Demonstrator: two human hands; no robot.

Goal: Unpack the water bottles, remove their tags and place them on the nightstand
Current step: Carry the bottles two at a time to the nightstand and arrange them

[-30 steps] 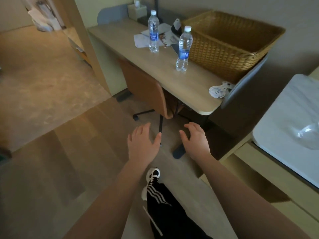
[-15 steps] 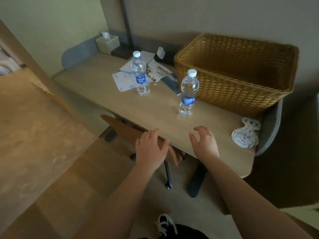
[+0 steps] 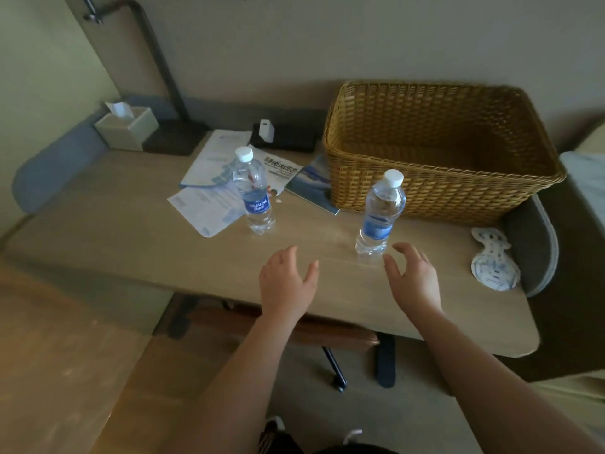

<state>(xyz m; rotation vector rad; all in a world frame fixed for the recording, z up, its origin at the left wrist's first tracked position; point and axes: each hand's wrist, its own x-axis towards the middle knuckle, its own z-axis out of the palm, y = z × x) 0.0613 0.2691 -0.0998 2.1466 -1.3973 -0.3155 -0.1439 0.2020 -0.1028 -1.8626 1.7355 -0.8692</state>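
Note:
Two clear water bottles with white caps and blue labels stand upright on a wooden desk. The left bottle rests on loose papers. The right bottle stands in front of a wicker basket. My right hand hovers over the desk just right of and below the right bottle's base, fingers spread, holding nothing. My left hand hovers open over the desk between the two bottles, nearer the front edge. Neither hand touches a bottle.
Papers and brochures lie behind the left bottle. A tissue box and a lamp base sit at the back left, a dark holder behind the papers. A white printed pouch lies at the desk's right end. A chair is tucked underneath.
I have walked up to the desk, so it now fills the view. Both hands have moved forward from over the floor to over the desktop, near the right bottle.

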